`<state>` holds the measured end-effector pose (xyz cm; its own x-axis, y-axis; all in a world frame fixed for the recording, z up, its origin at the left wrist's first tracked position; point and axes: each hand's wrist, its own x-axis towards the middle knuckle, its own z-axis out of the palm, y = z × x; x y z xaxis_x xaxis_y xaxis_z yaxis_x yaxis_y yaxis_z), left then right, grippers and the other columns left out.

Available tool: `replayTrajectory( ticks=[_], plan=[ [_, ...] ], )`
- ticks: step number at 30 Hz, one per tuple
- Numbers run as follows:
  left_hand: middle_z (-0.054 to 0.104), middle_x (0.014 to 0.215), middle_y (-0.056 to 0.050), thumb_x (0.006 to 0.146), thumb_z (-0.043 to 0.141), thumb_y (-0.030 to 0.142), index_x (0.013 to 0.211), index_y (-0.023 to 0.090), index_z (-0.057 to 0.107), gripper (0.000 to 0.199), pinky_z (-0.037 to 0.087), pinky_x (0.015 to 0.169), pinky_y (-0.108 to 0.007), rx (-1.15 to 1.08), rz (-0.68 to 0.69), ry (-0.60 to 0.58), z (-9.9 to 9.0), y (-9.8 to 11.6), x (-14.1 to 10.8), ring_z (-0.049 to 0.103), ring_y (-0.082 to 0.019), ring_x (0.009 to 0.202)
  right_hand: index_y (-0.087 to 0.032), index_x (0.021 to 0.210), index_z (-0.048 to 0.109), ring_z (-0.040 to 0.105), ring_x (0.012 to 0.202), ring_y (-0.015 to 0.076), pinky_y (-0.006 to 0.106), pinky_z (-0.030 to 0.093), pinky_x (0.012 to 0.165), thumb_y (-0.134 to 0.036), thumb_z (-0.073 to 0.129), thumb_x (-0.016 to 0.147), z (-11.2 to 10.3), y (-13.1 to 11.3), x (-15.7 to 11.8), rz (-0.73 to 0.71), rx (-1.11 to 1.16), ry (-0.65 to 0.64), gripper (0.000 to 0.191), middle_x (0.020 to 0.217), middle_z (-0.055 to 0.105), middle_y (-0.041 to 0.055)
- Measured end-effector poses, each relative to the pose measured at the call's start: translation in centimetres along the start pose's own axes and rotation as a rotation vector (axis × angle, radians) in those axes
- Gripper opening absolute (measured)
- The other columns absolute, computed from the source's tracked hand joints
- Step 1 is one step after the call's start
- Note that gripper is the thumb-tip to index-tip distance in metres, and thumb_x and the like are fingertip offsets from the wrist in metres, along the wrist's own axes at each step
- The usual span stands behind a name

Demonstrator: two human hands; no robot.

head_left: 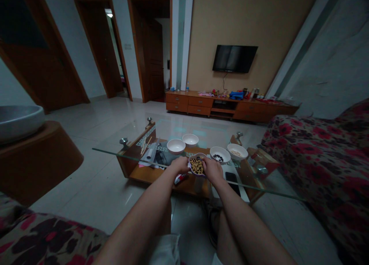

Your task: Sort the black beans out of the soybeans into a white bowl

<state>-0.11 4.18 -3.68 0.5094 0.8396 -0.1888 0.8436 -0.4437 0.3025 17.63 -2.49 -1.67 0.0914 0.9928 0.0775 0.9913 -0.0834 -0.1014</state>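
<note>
A small bowl [197, 165] filled with yellowish and dark bits is at the front of the glass table. My left hand [180, 164] is closed on the bowl's left rim. My right hand [212, 169] reaches to the bowl's right side, its fingers pressed together over the contents; what they pinch is too small to make out. Just behind stand two white bowls [176, 146] [190, 139] with nothing visible inside. To the right, one white bowl [220, 155] holds black pieces and another bowl [237, 151] holds pale pieces.
Chopsticks [146, 145] and a clear roll [151, 151] lie at the glass table's [115, 153] left. A phone [232, 182] is at the right, near my right forearm. A red and white packet [180, 178] shows by my left wrist. Floral sofas stand on both sides.
</note>
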Motion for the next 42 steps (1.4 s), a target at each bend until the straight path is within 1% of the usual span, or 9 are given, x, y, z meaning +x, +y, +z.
replayTrajectory(
  ticks=[8,12,22,28,31,36,42],
  plan=[
    [0.076,0.119,-0.013,0.084,0.067,0.04,0.116,0.022,0.074,0.037,0.057,0.088,-0.034,-0.003,-0.007,-0.001,-0.12,0.14,-0.14,0.072,-0.031,0.108,-0.029,0.126,0.068,0.071,0.103,0.0214,0.031,0.045,0.088,-0.033,0.042,0.104,0.03,0.04,0.06,-0.005,0.023,-0.007,0.034,0.116,0.077,0.0058],
    [0.076,0.118,-0.012,0.084,0.067,0.04,0.117,0.024,0.074,0.038,0.057,0.09,-0.034,-0.01,0.007,0.002,0.01,0.04,-0.06,0.072,-0.029,0.107,-0.03,0.124,0.069,0.071,0.101,0.0212,0.03,0.046,0.087,-0.034,0.04,0.104,0.34,0.33,0.16,-0.015,0.046,0.008,0.035,0.114,0.077,0.0057],
    [0.077,0.116,-0.011,0.083,0.068,0.042,0.114,0.024,0.075,0.037,0.057,0.088,-0.033,-0.004,0.015,0.004,0.09,-0.1,0.11,0.073,-0.03,0.106,-0.032,0.124,0.069,0.071,0.1,0.0211,0.03,0.047,0.086,-0.036,0.039,0.104,0.78,0.63,0.24,-0.036,0.046,0.025,0.037,0.114,0.077,0.0044],
    [0.076,0.118,-0.012,0.084,0.067,0.043,0.114,0.023,0.075,0.037,0.057,0.089,-0.033,-0.014,0.022,0.001,-0.04,-0.02,-0.04,0.072,-0.03,0.109,-0.03,0.127,0.069,0.071,0.101,0.0215,0.031,0.047,0.087,-0.035,0.04,0.103,0.62,0.46,0.2,0.006,0.033,0.006,0.037,0.113,0.077,0.0063],
    [0.076,0.118,-0.013,0.085,0.067,0.041,0.115,0.022,0.074,0.037,0.057,0.088,-0.034,-0.008,0.012,-0.009,-0.15,0.09,-0.1,0.073,-0.031,0.108,-0.029,0.126,0.069,0.072,0.102,0.0223,0.031,0.047,0.087,-0.034,0.042,0.103,0.33,0.26,0.13,0.003,0.024,0.004,0.036,0.113,0.077,0.007],
    [0.076,0.119,-0.014,0.084,0.067,0.039,0.117,0.022,0.074,0.037,0.058,0.089,-0.035,0.0,-0.004,-0.019,-0.38,0.31,-0.23,0.072,-0.031,0.108,-0.029,0.126,0.069,0.072,0.102,0.0224,0.031,0.047,0.085,-0.033,0.043,0.103,-0.06,0.03,0.03,0.014,0.027,-0.004,0.035,0.113,0.077,0.0071],
    [0.075,0.119,-0.014,0.084,0.067,0.039,0.117,0.022,0.073,0.038,0.058,0.088,-0.036,-0.004,-0.022,-0.021,-0.34,0.3,-0.28,0.072,-0.032,0.109,-0.031,0.125,0.069,0.071,0.102,0.021,0.029,0.047,0.085,-0.034,0.042,0.103,0.05,0.07,0.1,0.016,0.032,-0.007,0.035,0.114,0.077,0.0061]
  ],
)
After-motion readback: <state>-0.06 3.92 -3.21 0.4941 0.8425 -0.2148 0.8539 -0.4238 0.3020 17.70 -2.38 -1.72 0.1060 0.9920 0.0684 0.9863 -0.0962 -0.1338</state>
